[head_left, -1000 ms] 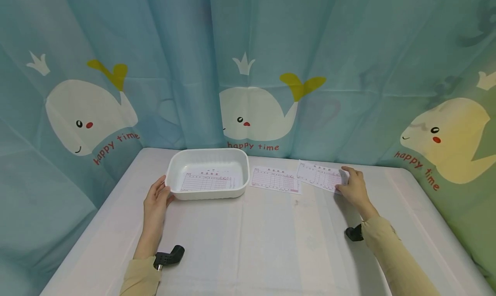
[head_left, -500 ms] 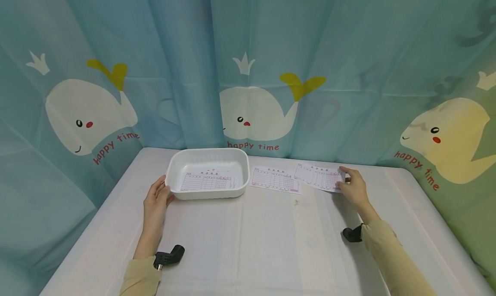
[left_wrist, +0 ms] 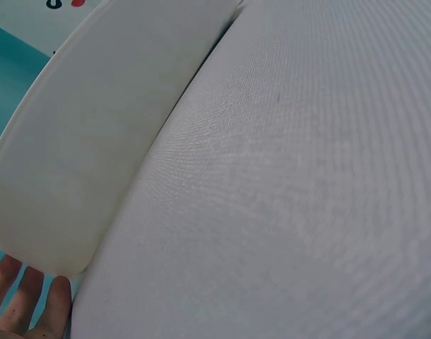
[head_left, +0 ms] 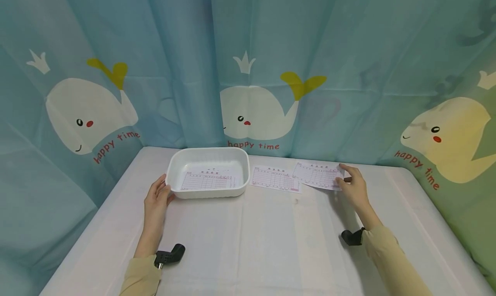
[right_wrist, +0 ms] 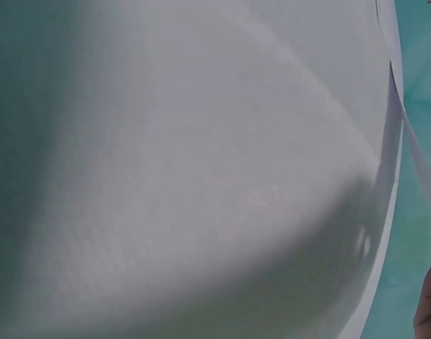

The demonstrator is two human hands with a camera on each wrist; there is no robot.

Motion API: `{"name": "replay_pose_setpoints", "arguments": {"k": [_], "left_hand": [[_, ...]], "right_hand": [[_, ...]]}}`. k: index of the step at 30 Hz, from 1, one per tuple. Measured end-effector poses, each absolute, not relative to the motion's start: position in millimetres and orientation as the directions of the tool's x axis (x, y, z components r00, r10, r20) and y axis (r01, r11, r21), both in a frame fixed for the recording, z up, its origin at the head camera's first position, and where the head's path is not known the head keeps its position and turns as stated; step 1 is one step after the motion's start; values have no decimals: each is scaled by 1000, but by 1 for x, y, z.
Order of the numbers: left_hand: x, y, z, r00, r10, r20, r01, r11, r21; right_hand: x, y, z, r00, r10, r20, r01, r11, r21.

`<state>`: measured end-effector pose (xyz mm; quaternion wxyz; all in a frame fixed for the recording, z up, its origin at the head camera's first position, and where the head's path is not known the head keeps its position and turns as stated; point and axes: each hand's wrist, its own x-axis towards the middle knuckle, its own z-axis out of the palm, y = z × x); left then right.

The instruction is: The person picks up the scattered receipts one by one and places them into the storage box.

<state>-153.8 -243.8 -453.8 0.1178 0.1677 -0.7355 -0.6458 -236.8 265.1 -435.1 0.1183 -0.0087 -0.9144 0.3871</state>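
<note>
In the head view, the left hand (head_left: 155,200) rests at the near left corner of a white plastic tray (head_left: 211,193). Its fingers (left_wrist: 23,300) touch the tray's outer end in the left wrist view. A printed paper form (head_left: 206,181) with a red-lined table lies inside the tray. The right hand (head_left: 354,187) pinches the right end of another paper form (head_left: 317,174) between thumb and fingers. That form is raised off the table at its right end. Its left end overlaps a further form (head_left: 274,178) lying flat just right of the tray.
A white cloth covers the table (head_left: 271,244). Behind it hangs a blue-green curtain (head_left: 186,72) with whale prints, close to the far edge. Each wrist carries a black camera mount, such as the left mount (head_left: 170,255).
The right hand has shifted the pinched form slightly left, and the form's right end has lifted with a shadow below. The left hand and tray stay in place.
</note>
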Motion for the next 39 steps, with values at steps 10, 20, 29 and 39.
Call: {"name": "replay_pose_setpoints", "arguments": {"k": [10,20,29,39], "left_hand": [[-154,-243,-453,-913,-406,-43,-95,109,990],[-154,-243,-453,-911,-409,-53,-106,109,988],[-155,-243,-453,-912,-407,-54,-106,107,989],[-155,-244,-454,-912,-406,-51,-101,103,990]], "right_hand": [[-226,261,-436,-969,145,202,-66,633,-772],[-214,247,-427,-960,205,192,-54,534,-844],[-205,237,-420,-947,239,214,-73,489,-869],[-200,220,-408,-940,238,246,-139,393,-909]]}}
